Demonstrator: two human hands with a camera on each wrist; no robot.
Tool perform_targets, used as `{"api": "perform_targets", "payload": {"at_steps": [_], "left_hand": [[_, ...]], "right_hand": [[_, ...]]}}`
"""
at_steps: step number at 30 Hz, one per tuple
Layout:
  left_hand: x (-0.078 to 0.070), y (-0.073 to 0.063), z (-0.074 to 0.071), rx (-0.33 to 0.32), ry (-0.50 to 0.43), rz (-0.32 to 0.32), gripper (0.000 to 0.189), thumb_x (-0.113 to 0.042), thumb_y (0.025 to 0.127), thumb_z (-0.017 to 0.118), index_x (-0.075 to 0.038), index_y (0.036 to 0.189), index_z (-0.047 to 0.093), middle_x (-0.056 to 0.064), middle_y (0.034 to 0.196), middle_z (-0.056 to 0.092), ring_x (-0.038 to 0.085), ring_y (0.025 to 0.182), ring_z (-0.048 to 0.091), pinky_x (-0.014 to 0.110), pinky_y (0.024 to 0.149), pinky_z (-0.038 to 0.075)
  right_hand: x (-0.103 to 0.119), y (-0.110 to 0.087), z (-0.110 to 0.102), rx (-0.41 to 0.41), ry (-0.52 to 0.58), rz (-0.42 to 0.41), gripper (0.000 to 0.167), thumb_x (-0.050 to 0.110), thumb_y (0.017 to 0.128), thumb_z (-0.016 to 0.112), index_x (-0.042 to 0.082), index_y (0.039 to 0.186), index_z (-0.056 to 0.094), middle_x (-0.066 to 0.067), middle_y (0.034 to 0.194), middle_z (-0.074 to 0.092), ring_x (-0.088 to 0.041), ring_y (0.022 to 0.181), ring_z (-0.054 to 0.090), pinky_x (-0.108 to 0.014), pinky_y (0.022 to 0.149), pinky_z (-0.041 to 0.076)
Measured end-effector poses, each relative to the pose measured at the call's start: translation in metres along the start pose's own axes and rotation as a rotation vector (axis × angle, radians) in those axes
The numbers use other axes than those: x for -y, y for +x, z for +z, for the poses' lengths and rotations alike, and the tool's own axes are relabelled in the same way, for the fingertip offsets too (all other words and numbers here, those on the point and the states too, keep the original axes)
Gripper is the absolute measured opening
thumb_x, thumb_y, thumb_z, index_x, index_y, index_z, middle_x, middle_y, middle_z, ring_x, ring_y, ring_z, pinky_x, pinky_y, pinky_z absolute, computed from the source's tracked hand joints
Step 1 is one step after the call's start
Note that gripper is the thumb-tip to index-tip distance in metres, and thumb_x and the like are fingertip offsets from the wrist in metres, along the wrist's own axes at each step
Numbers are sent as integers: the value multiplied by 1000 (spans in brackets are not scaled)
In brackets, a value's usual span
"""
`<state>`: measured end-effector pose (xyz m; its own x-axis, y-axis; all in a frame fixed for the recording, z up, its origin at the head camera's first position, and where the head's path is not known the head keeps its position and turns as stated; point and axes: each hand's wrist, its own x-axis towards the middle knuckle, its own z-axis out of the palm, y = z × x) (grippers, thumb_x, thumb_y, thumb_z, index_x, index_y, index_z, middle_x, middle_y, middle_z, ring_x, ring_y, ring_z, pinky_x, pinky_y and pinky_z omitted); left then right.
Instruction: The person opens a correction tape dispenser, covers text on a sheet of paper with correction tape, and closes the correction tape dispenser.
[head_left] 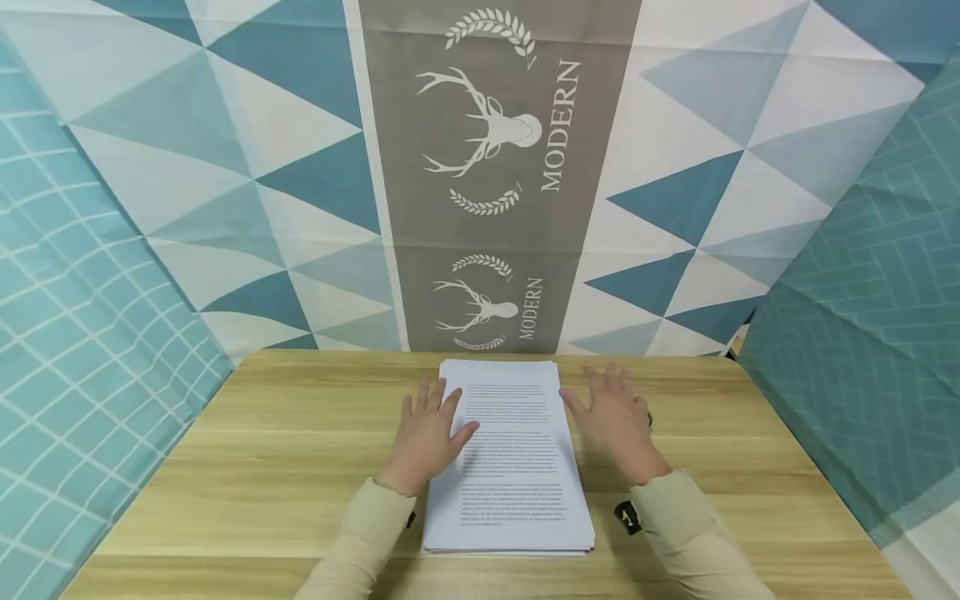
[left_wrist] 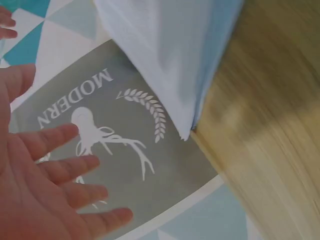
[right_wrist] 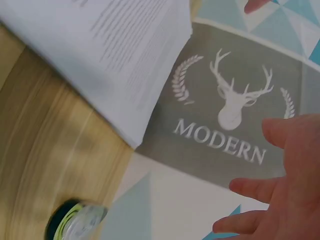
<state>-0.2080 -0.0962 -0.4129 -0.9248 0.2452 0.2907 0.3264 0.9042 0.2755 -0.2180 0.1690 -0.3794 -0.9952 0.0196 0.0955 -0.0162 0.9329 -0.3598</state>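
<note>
A stack of printed paper (head_left: 510, 467) lies upright to me on the table, its sheets nearly even with slight offsets at the bottom edge. My left hand (head_left: 426, 437), fingers spread, hovers over the stack's left edge and overlaps it in the head view. To the right of the stack is my right hand (head_left: 617, 417), thumb near the paper's right edge and fingers extended. Both the left hand (left_wrist: 55, 170) and the right hand (right_wrist: 280, 185) hold nothing in the wrist views, where a corner of the stack (right_wrist: 120, 95) shows beside them.
A small round thing with dark and green rings (right_wrist: 75, 220) sits on the wooden table (head_left: 247, 483) right of the stack, mostly hidden behind my right hand in the head view. A patterned cloth (head_left: 480, 233) hangs along the table's far edge.
</note>
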Motion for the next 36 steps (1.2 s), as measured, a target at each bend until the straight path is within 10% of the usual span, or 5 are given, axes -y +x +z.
{"api": "perform_targets", "payload": {"at_steps": [14,20,36], "left_hand": [[31,-5,16,24,-3,232,41,-35,88,60,-5,114,61,12,115,62,30,113,55,46,97,42],[38,-8,20,38,31,337,35,-34,87,61,-7,109,63,8,108,63,25,105,58,41,93,45],[50,-13,28,129,32,408,26,-28,85,61,-11,104,64,3,105,61,19,101,56,36,91,45]], "right_hand": [[-49,6,-1,-30,-4,22,72,60,92,35,6,138,42,-26,140,39,-45,126,38,-65,89,37],[-62,8,-1,-36,16,29,62,49,93,44,1,132,48,-25,121,54,-37,96,56,-45,63,46],[-93,18,9,118,62,105,70,49,95,39,-9,135,39,-33,132,44,-47,110,52,-55,83,46]]}}
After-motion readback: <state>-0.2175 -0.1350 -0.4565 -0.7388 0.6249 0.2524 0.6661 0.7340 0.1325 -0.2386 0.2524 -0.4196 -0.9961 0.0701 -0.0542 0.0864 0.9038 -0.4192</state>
